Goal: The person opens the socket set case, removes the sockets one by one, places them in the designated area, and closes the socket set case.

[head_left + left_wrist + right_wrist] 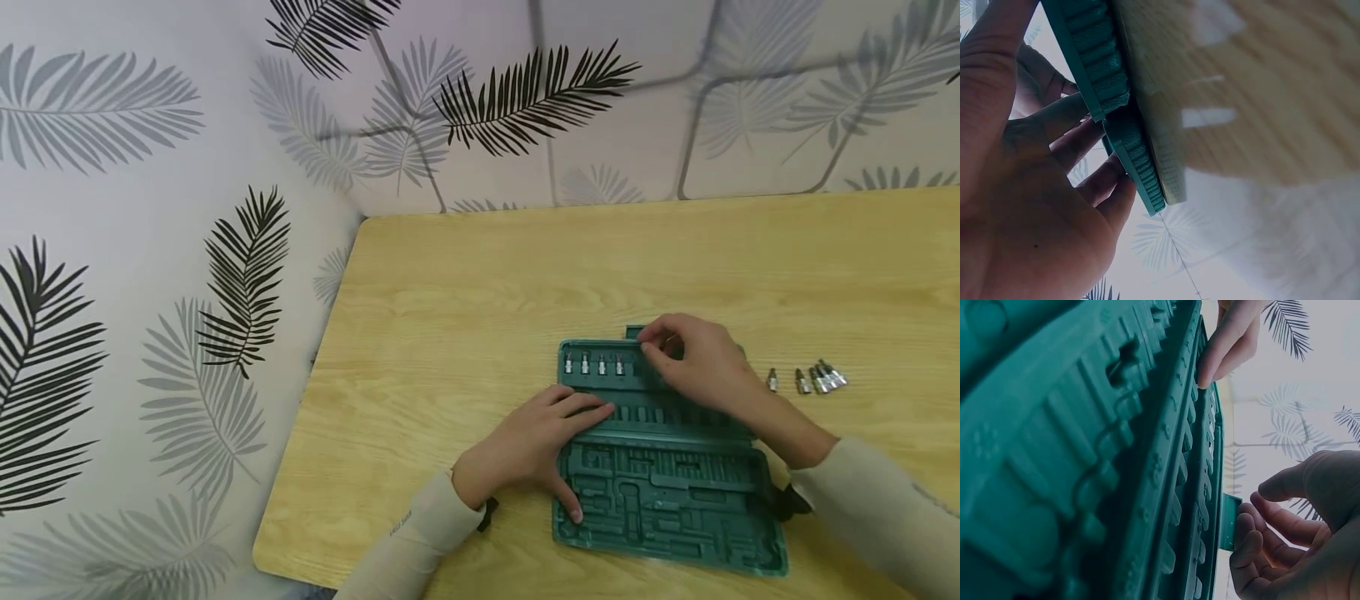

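Note:
An unfolded green plastic tool case (667, 504) lies on the table, its moulded slots facing up. Several small silver bit sockets (585, 363) stand in a row at the upper left of the case. My left hand (536, 437) rests on the left side of the case, fingers spread across its middle and thumb on the lower half. Over the upper half is my right hand (697, 358), fingers bent, thumb and index tips close together. In the right wrist view the right fingertips (1257, 503) are beside the case's latch tab (1230, 522); whether they pinch something small cannot be seen.
More loose bit sockets (821, 377) lie on the table to the right of the case, partly bunched together. The wood-grain table (420, 333) meets a leaf-patterned wall (495, 175) at the back and left.

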`<action>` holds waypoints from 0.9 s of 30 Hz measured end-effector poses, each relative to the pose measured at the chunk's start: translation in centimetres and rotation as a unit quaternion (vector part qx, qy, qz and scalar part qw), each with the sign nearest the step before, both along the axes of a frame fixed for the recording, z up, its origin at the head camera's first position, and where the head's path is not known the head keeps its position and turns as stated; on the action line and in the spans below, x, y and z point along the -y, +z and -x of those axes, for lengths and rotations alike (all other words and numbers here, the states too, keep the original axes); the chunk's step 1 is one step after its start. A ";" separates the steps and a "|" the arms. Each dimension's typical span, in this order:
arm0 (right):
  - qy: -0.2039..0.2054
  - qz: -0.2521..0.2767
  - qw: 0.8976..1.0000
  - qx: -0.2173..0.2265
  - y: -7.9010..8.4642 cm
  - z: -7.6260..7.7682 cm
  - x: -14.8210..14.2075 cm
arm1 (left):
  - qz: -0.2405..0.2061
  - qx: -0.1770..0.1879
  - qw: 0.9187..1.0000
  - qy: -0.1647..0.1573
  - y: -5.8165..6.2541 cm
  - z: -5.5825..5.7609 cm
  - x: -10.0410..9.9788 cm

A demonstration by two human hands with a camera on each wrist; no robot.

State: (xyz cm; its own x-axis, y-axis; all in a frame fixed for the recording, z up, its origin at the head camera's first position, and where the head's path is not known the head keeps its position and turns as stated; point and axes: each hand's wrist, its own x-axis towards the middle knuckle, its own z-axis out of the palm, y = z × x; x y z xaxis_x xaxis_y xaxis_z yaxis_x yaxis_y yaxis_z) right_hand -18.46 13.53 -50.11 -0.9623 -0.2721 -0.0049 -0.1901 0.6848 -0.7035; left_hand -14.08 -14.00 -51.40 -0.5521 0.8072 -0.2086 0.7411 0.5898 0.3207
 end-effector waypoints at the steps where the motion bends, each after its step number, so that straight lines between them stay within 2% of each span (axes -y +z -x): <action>1: 0.002 -0.002 1.000 0.001 -0.1 -0.1 0.0 | 0.001 0.001 1.000 0.000 -0.1 -0.1 0.0; 8: 0.019 -0.013 1.000 0.011 0.0 0.0 0.5 | 0.009 0.000 1.000 0.002 -0.1 -0.3 -0.1; 18: 0.049 -0.030 0.998 0.040 -0.5 0.3 1.1 | 0.010 -0.021 1.000 -0.003 -0.1 -0.3 0.0; 27: 0.055 -0.034 0.997 0.043 -0.8 0.3 1.5 | 0.000 -0.031 0.999 -0.010 -0.1 -0.2 0.1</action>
